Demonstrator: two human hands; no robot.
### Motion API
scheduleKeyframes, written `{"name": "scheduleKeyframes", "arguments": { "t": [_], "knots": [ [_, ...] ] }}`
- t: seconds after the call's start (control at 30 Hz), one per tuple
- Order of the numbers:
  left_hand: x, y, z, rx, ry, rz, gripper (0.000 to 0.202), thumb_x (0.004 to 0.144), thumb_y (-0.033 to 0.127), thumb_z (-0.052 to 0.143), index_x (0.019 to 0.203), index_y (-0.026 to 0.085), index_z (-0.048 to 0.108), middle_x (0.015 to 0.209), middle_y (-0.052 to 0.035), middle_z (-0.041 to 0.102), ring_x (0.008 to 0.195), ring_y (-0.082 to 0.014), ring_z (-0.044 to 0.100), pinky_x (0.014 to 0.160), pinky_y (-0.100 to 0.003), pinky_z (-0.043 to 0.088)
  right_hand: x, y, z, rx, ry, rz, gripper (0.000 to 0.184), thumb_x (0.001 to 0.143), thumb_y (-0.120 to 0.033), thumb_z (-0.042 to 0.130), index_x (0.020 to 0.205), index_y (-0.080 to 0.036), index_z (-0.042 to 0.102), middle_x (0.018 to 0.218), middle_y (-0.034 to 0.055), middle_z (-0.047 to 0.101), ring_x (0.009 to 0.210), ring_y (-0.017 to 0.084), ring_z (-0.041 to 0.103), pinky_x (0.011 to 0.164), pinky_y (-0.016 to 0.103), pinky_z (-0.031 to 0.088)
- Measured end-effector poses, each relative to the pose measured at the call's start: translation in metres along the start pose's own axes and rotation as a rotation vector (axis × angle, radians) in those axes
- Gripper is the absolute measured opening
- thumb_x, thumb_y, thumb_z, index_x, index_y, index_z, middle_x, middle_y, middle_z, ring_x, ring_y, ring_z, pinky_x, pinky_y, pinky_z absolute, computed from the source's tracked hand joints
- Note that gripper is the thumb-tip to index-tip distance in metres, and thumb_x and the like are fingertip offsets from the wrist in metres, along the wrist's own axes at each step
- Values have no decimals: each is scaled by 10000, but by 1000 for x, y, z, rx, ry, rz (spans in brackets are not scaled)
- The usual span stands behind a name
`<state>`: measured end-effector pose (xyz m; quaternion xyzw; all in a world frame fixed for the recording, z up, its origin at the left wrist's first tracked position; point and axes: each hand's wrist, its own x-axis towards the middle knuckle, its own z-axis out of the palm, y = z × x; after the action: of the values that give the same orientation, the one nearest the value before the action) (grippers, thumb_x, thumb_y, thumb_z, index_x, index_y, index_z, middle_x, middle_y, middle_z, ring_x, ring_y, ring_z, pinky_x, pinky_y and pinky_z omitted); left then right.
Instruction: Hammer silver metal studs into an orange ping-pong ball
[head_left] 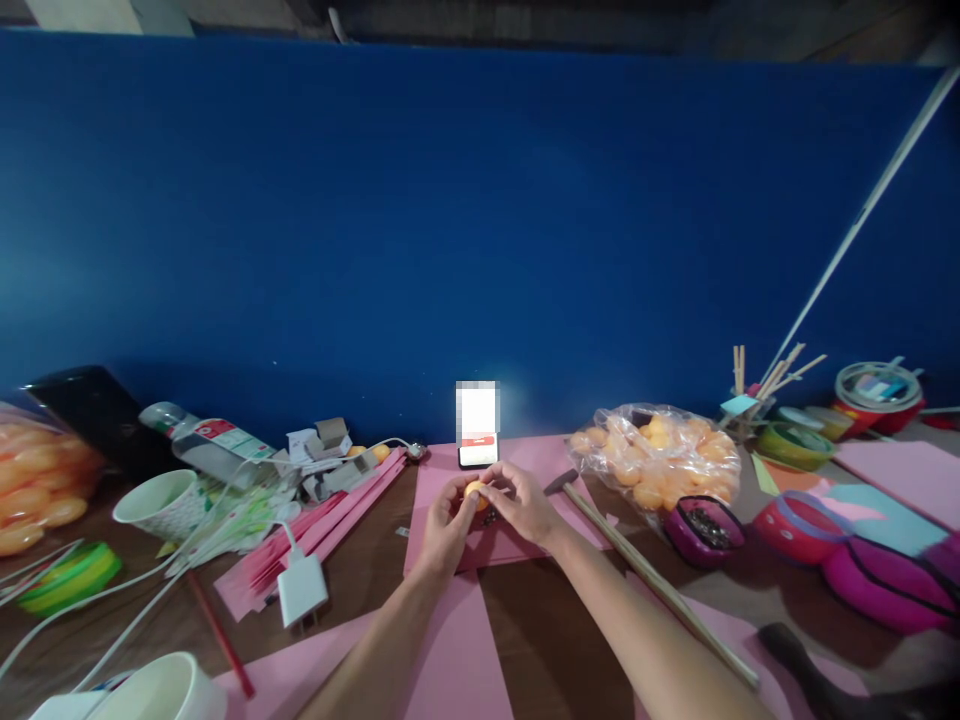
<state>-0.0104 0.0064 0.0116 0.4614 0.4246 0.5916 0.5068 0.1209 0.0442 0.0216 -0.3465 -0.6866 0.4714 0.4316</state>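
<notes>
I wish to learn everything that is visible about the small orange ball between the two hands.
The ball is small, rounded and yellow-orange, and looks smooth, perhaps plastic. The left hand holds it between thumb and fingers; the fingertips of the right hand meet its other side and appear to touch it. Only part of it shows. It is over the pink sheet, on the near side of the lit phone. Any hole or seam is too small to tell.
</notes>
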Motion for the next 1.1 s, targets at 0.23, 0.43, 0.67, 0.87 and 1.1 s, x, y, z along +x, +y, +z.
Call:
{"name": "scheduleKeyframes", "arguments": {
  "t": [0.23,0.43,0.67,0.87,1.1],
  "knots": [
    [-1,0,0,-53,-16,-17,364,760,388,519,1030,148,565,902,-74,623,762,-160,592,677,-253,473,-2,-5,1,-12,-9,-8,266,752,-421,561,892,-195,543,834,29,598,717,145,580,595,245,468],
    [1,-3,0,-62,-6,-14,374,762,389,515,1040,144,567,949,-84,619,815,-180,592,722,-275,470,-1,-4,-1,-13,-21,-12,291,749,-422,567,916,-185,541,851,31,597,727,142,580,608,244,478],
    [2,-5,-1,-38,-2,9,330,764,371,520,1015,164,578,894,-53,614,781,-150,579,702,-249,464,-1,-2,0,-17,-12,-18,293,751,-419,566,917,-179,545,863,35,599,730,141,581,616,253,482],
    [0,-1,0,-31,-2,3,342,756,386,519,1003,161,589,879,-52,628,755,-150,582,678,-242,462,-3,-4,-1,-15,-34,-11,281,745,-411,580,904,-182,540,827,29,597,709,141,579,605,253,485],
    [1,-3,2,-19,48,8,399,747,410,521,1020,128,595,798,-59,644,684,-153,587,594,-223,456,-1,-1,-1,21,-53,14,269,742,-393,592,899,-182,535,804,23,602,679,139,584,588,250,482]
  ]
}}
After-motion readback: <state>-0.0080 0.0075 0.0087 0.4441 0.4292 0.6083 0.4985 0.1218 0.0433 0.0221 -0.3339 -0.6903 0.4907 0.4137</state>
